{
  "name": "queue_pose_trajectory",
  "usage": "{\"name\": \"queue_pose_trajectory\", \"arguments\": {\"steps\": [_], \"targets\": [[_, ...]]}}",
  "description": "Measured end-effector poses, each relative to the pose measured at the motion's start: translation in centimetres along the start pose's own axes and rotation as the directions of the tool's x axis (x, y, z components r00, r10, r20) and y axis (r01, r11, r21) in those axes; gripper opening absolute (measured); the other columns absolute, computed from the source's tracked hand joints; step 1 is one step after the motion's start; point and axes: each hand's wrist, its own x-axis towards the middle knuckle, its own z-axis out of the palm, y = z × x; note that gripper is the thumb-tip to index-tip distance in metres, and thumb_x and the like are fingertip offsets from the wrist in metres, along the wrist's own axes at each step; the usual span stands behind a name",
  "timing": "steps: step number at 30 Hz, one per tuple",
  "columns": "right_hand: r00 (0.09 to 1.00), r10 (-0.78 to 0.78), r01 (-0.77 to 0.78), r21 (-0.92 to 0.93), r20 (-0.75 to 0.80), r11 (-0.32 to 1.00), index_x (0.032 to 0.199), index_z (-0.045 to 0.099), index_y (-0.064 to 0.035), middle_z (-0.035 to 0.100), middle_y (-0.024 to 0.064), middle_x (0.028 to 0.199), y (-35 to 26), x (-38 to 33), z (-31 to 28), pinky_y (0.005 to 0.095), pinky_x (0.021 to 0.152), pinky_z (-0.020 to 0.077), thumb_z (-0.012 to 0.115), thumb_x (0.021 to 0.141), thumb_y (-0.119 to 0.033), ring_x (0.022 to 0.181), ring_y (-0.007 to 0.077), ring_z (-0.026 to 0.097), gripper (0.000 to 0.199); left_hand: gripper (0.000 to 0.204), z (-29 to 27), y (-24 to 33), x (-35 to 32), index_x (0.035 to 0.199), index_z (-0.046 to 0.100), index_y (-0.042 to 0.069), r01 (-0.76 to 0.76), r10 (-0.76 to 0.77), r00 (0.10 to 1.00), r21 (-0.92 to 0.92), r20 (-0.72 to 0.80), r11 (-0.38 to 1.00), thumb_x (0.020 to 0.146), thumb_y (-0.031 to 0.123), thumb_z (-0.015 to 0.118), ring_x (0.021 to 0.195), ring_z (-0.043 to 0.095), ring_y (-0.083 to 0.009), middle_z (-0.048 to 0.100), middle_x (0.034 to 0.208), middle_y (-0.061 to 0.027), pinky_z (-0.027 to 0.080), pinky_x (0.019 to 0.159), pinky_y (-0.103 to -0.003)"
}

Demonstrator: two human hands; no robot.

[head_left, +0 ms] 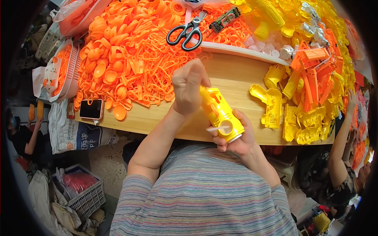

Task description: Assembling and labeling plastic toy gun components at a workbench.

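My right hand [245,137] is wrapped round a yellow plastic toy housing [223,114] held above the table's near edge. The housing is tilted, with orange inside its opening and a thin white stick-like part [214,128] near its lower end. Right at the upper end of the housing, my left hand [189,84] is closed with its fingers bent. What those fingers hold, if anything, is hidden. Farther right on the table lie several loose yellow half shells [271,106].
A large heap of orange plastic parts [134,51] covers the left of the table. Black-handled scissors [187,34] and a small circuit piece [225,20] lie by a white tray rim [244,51]. A phone [91,109] rests at the left edge. Another person's arm [341,133] is at right.
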Motion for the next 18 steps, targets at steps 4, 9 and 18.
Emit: {"name": "queue_pose_trajectory", "arguments": {"steps": [4,9,18], "targets": [[0.985,-0.149,0.166,-0.263,0.081,0.951,0.129,0.048,-0.0035,0.06,0.0203,0.1,0.0,0.1,-0.2,0.0474,0.065,0.0549,0.03,0.093,-0.068,0.073,0.0337,0.064,0.076,0.058,-0.6,-1.1,0.3,0.057,0.045,0.006,0.121,-0.137,0.957,-0.078,-0.254,0.99,0.105,0.036,0.03,0.053,0.045,-0.0139,0.05,0.059,-0.0057,0.037,0.056,-0.027],[0.446,-0.744,0.404,-0.853,0.498,-0.33,0.145,0.024,-0.004,0.049,0.0191,0.132,0.7,1.2,-3.2,0.0432,0.104,0.0411,0.068,0.085,-0.051,0.12,0.0314,0.053,0.087,0.061,-1.3,-3.1,-0.5,0.056,0.044,0.009,0.258,-0.394,0.832,-0.357,-0.391,0.898,0.104,0.041,0.027,0.051,0.044,-0.0142,0.049,0.055,-0.0061,0.038,0.055,-0.028],[0.403,-0.761,0.429,-0.839,0.509,-0.334,0.14,0.027,-0.0036,0.053,0.0142,0.125,-1.0,0.1,-2.9,0.0384,0.099,0.0467,0.086,0.068,-0.012,0.114,0.0275,0.057,0.093,0.049,1.5,-3.2,-6.2,0.068,0.049,0.009,0.617,-0.738,0.645,-0.435,-0.199,0.656,0.105,0.038,0.035,0.061,0.05,-0.0137,0.052,0.064,-0.0061,0.043,0.062,-0.028]]}}
